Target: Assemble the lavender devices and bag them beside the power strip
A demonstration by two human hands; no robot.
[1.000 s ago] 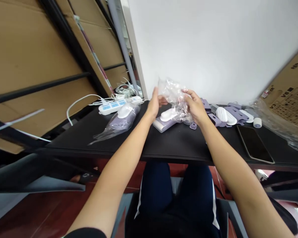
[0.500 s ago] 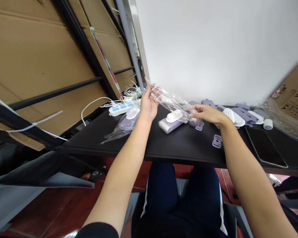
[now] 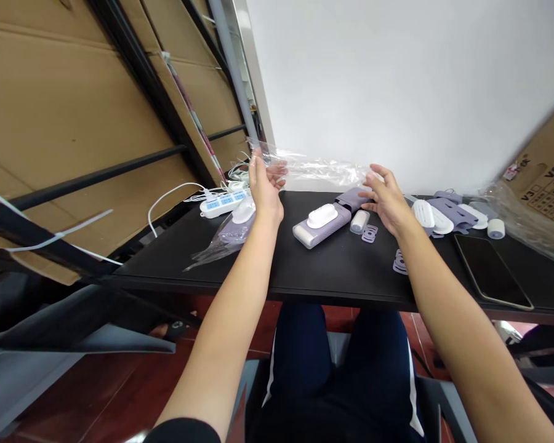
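At 12 o'clock, clear bag (image 3: 321,171): long way runs 9 to 3;
Left hand (image 3: 266,192): at 9; I can't tell its pinch;
Right hand (image 3: 388,200): pinching the 3 o'clock end

Your left hand (image 3: 268,187) is raised in a light grip, one fingertip pointing up and the other fingers reaching across toward those of the right. Your right hand (image 3: 386,202) sits well apart from the left fingers, at nearly the same height, its fingers parted and bent inward, the upper ones lightly pinching. Below the fingers, your left forearm (image 3: 215,332) and right forearm (image 3: 461,314) slant inward, both bare.
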